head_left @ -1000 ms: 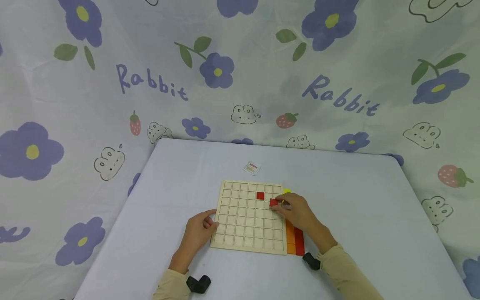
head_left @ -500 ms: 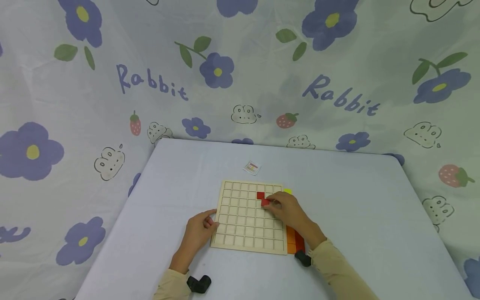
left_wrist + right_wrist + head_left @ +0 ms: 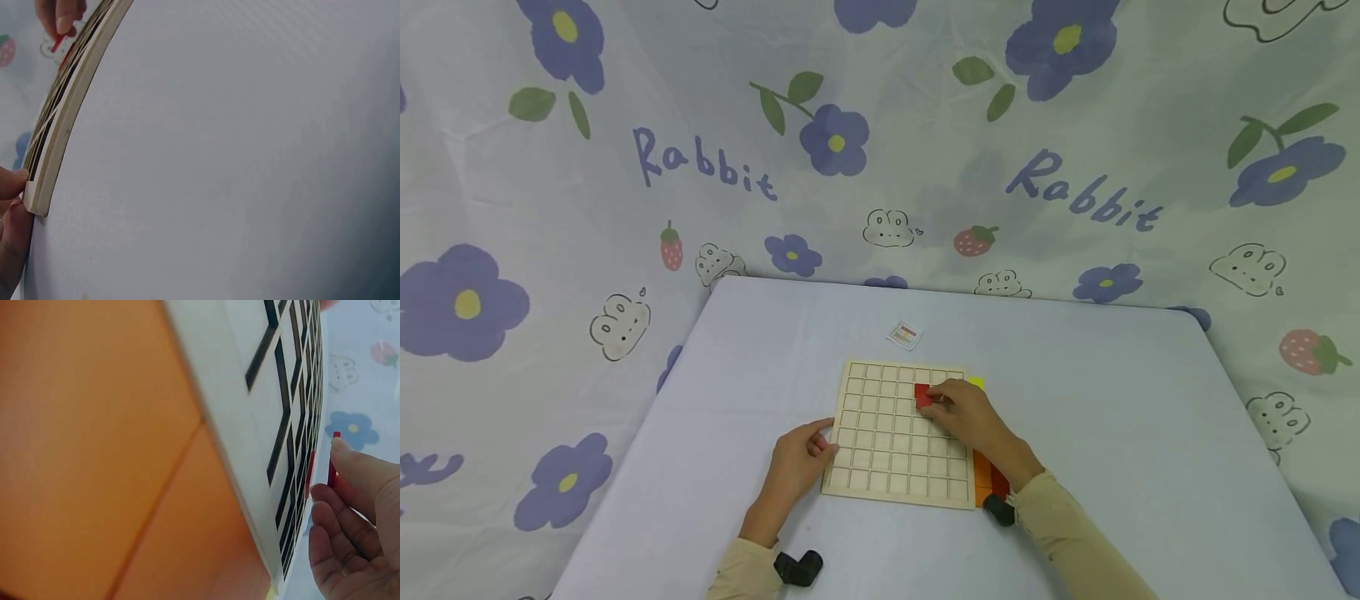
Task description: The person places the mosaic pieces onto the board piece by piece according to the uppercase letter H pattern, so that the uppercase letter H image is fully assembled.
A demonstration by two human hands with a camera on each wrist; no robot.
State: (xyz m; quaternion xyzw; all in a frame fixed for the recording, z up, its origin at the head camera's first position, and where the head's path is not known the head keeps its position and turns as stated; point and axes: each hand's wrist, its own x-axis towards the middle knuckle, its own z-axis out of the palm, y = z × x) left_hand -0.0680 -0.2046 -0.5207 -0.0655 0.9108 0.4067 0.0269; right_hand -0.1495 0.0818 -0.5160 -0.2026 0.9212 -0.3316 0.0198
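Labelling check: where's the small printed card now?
Head view: the printed card lies on the white table beyond the wooden grid board, near the middle of its far edge.

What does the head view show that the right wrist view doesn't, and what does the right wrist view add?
Only the head view: the printed card lying beyond the board, and the black device at the left wrist.

Only the right wrist view: a visible gap between the held red tile and the grid board, which is seen at a steep slant.

Both: that tile and board, the right grip pinching the tile, the placed red tile, and the orange tiles beside the board.
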